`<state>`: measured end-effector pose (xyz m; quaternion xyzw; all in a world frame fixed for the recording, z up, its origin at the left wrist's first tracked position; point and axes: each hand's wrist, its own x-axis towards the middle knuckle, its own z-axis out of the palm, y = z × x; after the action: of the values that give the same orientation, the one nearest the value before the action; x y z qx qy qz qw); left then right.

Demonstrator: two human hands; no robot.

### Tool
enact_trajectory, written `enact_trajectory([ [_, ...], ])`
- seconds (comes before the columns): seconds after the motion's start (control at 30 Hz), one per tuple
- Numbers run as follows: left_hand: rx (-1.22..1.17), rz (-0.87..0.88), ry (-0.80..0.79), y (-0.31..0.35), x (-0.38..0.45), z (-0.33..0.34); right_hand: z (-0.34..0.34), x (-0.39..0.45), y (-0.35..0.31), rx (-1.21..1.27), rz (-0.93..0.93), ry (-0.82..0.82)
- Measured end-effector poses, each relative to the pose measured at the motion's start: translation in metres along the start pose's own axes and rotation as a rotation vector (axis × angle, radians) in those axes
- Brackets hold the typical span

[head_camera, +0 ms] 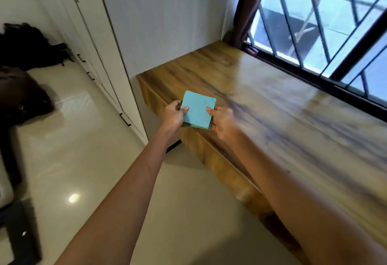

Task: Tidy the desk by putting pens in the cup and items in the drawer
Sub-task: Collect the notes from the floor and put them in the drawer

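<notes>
A square stack of light blue paper notes (196, 108) hangs over the front left corner of the wooden desk (272, 105). My left hand (174, 116) grips its left edge, thumb on top. My right hand (222, 121) pinches its right edge, thumb on top and fingers under the stack. Both arms reach forward from the bottom of the view. No pens, cup or open drawer show in the frame. The desk's front panel (211, 158) is shut flat.
A white wall panel (167, 24) stands at the desk's left end. A barred window (314, 24) and a dark curtain (245, 9) run along the far side. White cabinets with black handles (125, 119) line the left. Dark bags (27, 47) lie on the glossy floor.
</notes>
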<state>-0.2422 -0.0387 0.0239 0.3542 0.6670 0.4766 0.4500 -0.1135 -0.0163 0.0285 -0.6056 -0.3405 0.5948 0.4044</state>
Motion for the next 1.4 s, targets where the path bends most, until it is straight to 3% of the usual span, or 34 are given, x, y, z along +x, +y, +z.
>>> enact_trajectory([
  [0.43,0.234,0.004,-0.324,0.019,0.045,0.084,-0.068,0.049,-0.006,-0.047,0.089,0.462],
  [0.63,0.444,0.096,-0.438,0.012,0.084,0.087,-0.053,0.065,0.007,-0.064,0.198,0.620],
  [0.9,0.654,0.168,-0.628,0.001,0.112,0.080,-0.026,0.067,0.021,-0.151,0.211,0.870],
  [1.1,0.777,0.276,-0.531,-0.012,0.114,0.080,-0.010,0.061,0.031,-0.460,0.077,0.992],
  [1.2,0.723,0.291,-0.515,-0.014,0.112,0.077,-0.004,0.058,0.036,-0.460,0.030,1.038],
  [1.33,0.292,0.317,-0.318,-0.021,0.092,0.042,0.016,0.025,0.040,-0.228,-0.240,1.169],
  [1.4,0.139,0.329,-0.177,-0.033,0.078,0.014,0.040,-0.003,0.050,-0.167,-0.380,1.128],
])
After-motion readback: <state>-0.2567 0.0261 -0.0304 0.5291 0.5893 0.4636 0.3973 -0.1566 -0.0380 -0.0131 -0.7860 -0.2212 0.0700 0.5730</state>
